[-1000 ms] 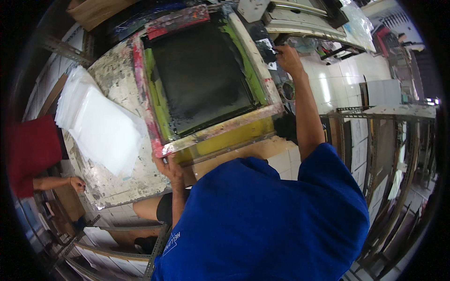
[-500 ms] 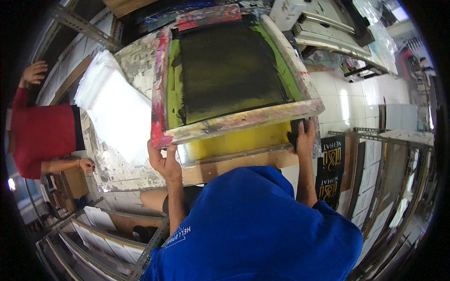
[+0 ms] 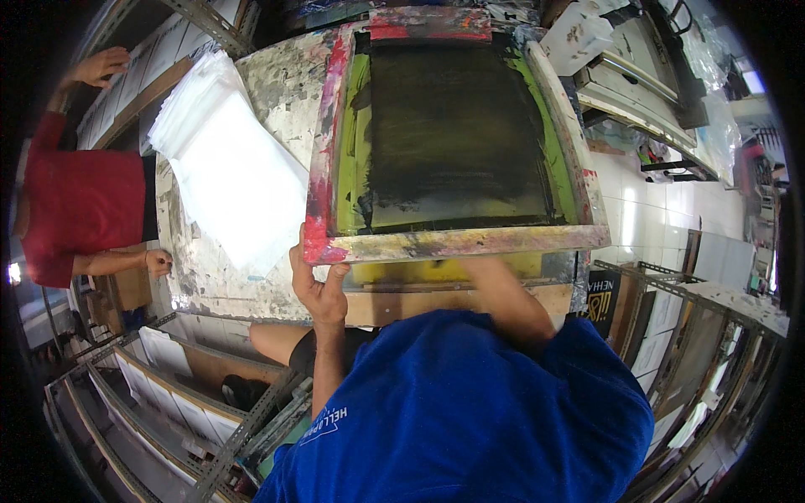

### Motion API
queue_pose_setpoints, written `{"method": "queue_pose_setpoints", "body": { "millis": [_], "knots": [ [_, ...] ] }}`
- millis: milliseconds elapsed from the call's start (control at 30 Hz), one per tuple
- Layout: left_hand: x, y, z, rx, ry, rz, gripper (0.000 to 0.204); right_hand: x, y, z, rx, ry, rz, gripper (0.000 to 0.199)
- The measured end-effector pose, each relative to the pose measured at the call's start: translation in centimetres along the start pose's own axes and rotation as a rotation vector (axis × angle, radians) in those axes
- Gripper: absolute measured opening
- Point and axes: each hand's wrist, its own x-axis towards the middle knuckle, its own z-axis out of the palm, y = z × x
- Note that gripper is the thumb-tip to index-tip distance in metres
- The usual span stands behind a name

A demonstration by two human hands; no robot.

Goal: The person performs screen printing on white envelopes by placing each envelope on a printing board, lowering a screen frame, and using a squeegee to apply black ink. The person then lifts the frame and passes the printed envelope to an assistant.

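Note:
A paint-stained screen printing frame (image 3: 457,243) with dark ink smeared over its mesh is tilted up at its near edge. My left hand (image 3: 321,289) grips the near left corner, thumb in front and fingers along the side. My right forearm reaches in beneath the raised frame; the hand itself is hidden under it. Below the frame part of a yellow surface (image 3: 419,273) shows. Left of the frame lies a fanned stack of white sheets (image 3: 239,180) on the stained table (image 3: 277,92).
At the left stands a person in a red top (image 3: 88,197), one hand near the table edge. Metal racks with boards (image 3: 159,394) fill the lower left, and another rack (image 3: 671,335) is at the right. A white machine (image 3: 637,92) stands at the far right.
My right hand has left the frame's near right side and gone underneath it. My left hand keeps its hold on the corner. The view has shifted, so the scene sits differently.

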Motion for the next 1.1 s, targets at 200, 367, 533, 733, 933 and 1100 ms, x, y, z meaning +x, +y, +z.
{"method": "queue_pose_setpoints", "body": {
  "millis": [200,367,533,733,933,1100],
  "knots": [
    [-0.5,-0.5,0.3,-0.064,0.003,-0.042,0.059,0.5,1.4,-5.3,-0.052,0.134,0.085,0.049],
    [-0.2,-1.1,0.3,0.031,-0.022,0.04,0.06,-0.1,-1.9,5.4,0.158,-0.168,-0.019,0.048],
    [0.1,-0.6,0.4,0.074,-0.019,0.042,0.06,-0.1,-1.9,1.4,0.679,-0.063,0.133,0.047],
    [-0.1,-1.0,0.6,0.031,0.004,0.042,0.064,-2.3,0.5,-12.9,1.42,0.357,0.037,0.046],
    [0.8,0.8,1.1,-0.092,0.107,0.034,0.072,-12.4,4.2,-21.9,-0.244,1.037,0.035,0.025],
    [3.5,2.8,1.3,-0.229,0.189,0.085,0.048,-16.5,9.1,-17.2,-0.924,0.821,0.273,0.038]
  ]
}}
